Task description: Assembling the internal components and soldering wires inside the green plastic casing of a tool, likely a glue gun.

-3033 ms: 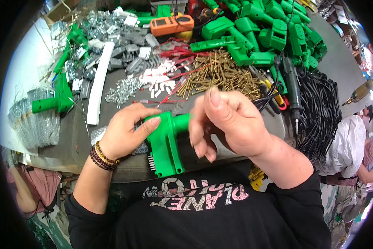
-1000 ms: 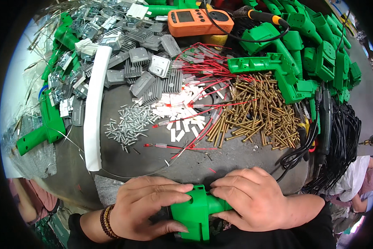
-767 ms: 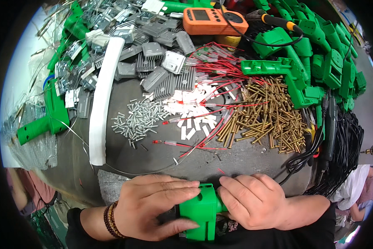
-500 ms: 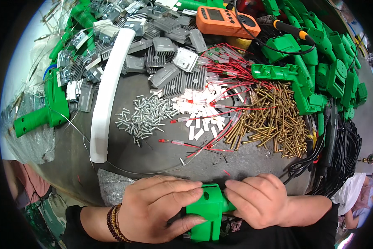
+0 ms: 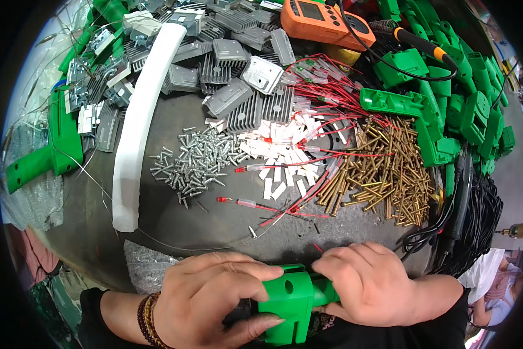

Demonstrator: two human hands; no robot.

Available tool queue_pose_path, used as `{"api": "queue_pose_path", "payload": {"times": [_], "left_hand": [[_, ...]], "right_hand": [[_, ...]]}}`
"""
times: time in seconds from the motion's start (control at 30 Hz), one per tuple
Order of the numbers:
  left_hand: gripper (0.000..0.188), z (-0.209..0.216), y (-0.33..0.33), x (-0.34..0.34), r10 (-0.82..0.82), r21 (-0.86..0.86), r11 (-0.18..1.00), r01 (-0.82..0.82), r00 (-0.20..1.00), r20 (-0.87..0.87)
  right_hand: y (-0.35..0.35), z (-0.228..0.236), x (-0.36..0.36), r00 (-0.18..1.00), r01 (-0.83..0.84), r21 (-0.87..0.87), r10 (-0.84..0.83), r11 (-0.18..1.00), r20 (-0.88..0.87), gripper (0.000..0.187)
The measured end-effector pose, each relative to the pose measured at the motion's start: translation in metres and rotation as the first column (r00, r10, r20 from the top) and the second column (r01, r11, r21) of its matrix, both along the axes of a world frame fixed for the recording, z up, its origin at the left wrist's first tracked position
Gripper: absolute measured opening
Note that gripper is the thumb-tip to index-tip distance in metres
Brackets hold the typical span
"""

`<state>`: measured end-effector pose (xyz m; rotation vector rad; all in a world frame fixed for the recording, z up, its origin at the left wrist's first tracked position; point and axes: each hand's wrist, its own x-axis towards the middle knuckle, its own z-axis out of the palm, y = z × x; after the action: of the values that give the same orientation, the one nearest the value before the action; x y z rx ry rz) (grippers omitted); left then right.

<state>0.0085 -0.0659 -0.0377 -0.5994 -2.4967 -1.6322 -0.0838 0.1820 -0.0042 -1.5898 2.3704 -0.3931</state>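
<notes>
A green plastic tool housing [image 5: 288, 299] sits at the front edge of the table, held between my two hands. My left hand [image 5: 215, 294] grips its broad end, thumb below and fingers along the top. My right hand [image 5: 369, 285] is closed around the narrower handle part on the other side. A round hole shows on the housing's upper face; its underside and far right part are hidden by my hands. Just beyond my hands lie a loose silver screw [image 5: 252, 231] and a red-tipped indicator light with red leads [image 5: 238, 202].
Silver screws [image 5: 194, 163], white sleeves [image 5: 279, 189] and long brass-coloured screws [image 5: 389, 174] lie in piles. Behind are finned grey metal parts [image 5: 229, 99], a white curved strip [image 5: 134, 151] and an orange multimeter [image 5: 325, 23]. Green housings [image 5: 476, 116], a soldering iron [image 5: 418, 43] and black cables [image 5: 473, 221] crowd the right.
The housing and my hands have shifted slightly, with my left hand a little further left and lower. Both hands keep their hold. The whole view has tilted a little.
</notes>
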Motion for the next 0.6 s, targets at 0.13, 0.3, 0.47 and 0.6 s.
{"api": "queue_pose_path", "payload": {"times": [0.13, 0.3, 0.47, 0.6], "left_hand": [[0.051, 0.009, 0.009, 0.005, 0.183, -0.147, 0.971, -0.187, 0.982, -0.04], [0.058, 0.013, 0.0, 0.0, 0.012, -0.303, 0.953, -0.014, 1.0, -0.008], [0.057, 0.009, 0.001, 0.002, 0.071, -0.285, 0.956, -0.065, 0.997, 0.013], [0.063, 0.012, 0.004, 0.004, 0.074, -0.224, 0.972, -0.068, 0.997, 0.017]], "right_hand": [[0.004, -0.009, 0.0, 0.974, -0.068, 0.109, 0.09, 0.992, -0.206, 0.026], [-0.007, -0.01, -0.006, 0.983, -0.058, 0.038, 0.063, 0.998, -0.172, 0.024], [-0.011, 0.002, -0.03, 0.932, 0.011, 0.113, -0.051, 0.994, 0.359, 0.037], [-0.014, 0.001, -0.015, 0.989, 0.054, 0.21, -0.082, 0.976, 0.124, 0.031]]}}
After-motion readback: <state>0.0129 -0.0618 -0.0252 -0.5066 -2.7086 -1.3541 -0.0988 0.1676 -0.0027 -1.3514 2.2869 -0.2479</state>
